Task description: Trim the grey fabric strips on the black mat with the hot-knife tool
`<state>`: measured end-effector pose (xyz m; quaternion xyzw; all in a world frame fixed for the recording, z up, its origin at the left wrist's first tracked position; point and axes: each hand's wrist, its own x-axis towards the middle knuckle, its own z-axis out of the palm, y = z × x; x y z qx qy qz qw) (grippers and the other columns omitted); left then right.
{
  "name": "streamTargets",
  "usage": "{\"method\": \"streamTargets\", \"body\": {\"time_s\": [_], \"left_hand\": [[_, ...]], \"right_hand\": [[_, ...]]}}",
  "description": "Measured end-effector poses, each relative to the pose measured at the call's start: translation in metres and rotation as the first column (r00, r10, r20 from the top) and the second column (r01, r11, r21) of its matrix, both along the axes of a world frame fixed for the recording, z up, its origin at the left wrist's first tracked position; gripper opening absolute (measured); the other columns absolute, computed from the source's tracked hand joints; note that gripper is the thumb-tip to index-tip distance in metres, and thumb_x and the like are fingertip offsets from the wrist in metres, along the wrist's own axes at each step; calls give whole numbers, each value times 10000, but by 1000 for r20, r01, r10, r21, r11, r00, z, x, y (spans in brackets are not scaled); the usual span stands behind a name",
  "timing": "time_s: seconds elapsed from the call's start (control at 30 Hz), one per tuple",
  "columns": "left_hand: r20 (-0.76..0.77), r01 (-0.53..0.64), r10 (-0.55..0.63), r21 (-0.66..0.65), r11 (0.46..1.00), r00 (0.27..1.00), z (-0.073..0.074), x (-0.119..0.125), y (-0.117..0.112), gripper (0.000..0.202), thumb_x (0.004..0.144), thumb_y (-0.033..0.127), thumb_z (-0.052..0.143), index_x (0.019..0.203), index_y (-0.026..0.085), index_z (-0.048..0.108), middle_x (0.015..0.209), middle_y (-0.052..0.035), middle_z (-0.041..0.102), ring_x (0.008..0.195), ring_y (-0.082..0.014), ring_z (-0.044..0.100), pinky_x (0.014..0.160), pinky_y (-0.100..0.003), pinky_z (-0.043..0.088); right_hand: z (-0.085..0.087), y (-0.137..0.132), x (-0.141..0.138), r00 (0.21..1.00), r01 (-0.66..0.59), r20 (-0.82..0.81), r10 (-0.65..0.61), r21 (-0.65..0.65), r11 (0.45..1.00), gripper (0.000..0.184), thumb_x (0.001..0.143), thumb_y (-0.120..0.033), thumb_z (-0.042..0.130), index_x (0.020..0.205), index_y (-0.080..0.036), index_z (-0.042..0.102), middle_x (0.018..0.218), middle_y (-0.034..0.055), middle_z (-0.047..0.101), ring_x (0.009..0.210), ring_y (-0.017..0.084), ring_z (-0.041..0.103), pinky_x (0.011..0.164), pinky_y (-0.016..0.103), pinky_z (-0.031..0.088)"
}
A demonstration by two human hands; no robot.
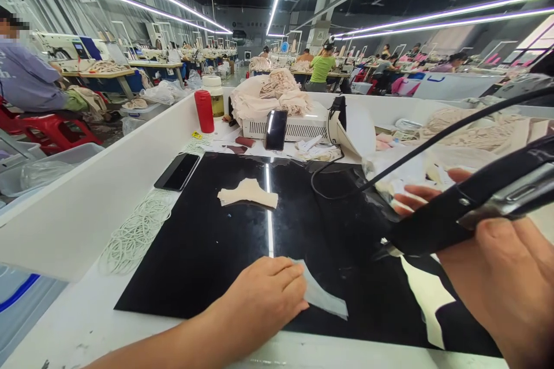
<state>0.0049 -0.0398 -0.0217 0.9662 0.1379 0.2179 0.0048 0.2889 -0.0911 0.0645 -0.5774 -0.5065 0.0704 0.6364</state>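
My left hand (270,285) is closed over a pale grey-blue cut fabric piece (326,294), pressing it on the black board (190,265); the fingers hide its upper end. My right hand (511,265) grips a black corded hand tool (450,216) with a metal lever and a pointed metal tip. Its exact kind I cannot tell. The tip points down to the left, near the top of a cream cut piece (428,297); whether they touch is unclear. Another cream piece (247,193) lies farther back on the board.
Left of the board are a dark phone (177,172) and tangled pale cord (138,230). Behind it stand a second phone (276,130), a red bottle (204,112) and piled fabric (281,95). A black cable (415,153) crosses the right side. A white wall (99,202) edges the left.
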Motion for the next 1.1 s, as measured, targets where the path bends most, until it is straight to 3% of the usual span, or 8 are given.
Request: {"method": "streamTargets", "body": {"time_s": [0.1,0.17,0.27,0.33,0.5,0.83,1.1], "left_hand": [[-1,10,-10,18,1000,1000,-1,0,0,204,1086,286,515,1112,121,631,1203,-60,712,1159,-195,663,969,-335,574],[9,3,-3,17,1000,1000,0,-1,0,197,1088,285,512,1114,128,629,1202,-53,714,1156,-191,662,953,-331,576],[26,-8,7,14,1000,1000,2,-3,0,202,1097,277,486,1136,137,627,1214,-45,717,1140,-190,663,928,-327,578],[18,-6,5,15,1000,1000,3,-3,-1,216,1105,268,460,1144,137,627,1232,-49,716,1122,-188,667,924,-329,580],[-8,-14,14,9,1000,1000,2,-3,-1,237,1109,291,447,1086,145,633,1266,-50,710,1102,-195,677,901,-342,600],[73,-16,10,82,996,997,0,-1,1,307,1122,296,398,1059,132,651,1218,-28,729,1059,-182,687,825,-302,620],[87,-22,13,103,994,996,3,0,-1,356,1134,294,351,1045,132,654,1194,-16,738,1023,-173,691,800,-304,619]], "right_hand": [[6,9,-11,942,-79,-327,79,13,997,561,759,-590,859,1231,-333,700,947,119,738,747,313,740,686,520,611],[5,12,-23,944,-109,-308,117,45,993,640,706,-590,894,1243,-326,666,899,82,706,707,274,702,659,481,597],[0,17,-52,952,-147,-248,180,148,978,567,769,-501,870,1230,-304,606,895,29,641,729,221,655,671,422,592],[-4,21,-74,934,-150,-288,211,221,964,474,817,-443,838,1181,-301,569,886,-2,591,695,185,627,592,359,582],[-16,35,-110,891,-207,-345,297,273,939,436,895,-446,774,1206,-296,507,871,-23,604,643,156,631,559,319,580],[-28,41,-112,863,-229,-374,339,308,923,413,904,-350,785,1217,-288,523,883,-23,634,653,152,636,562,310,583],[-26,42,-115,870,-218,-359,339,336,916,362,919,-299,772,1196,-280,539,866,-33,647,634,140,638,580,312,598]]}}
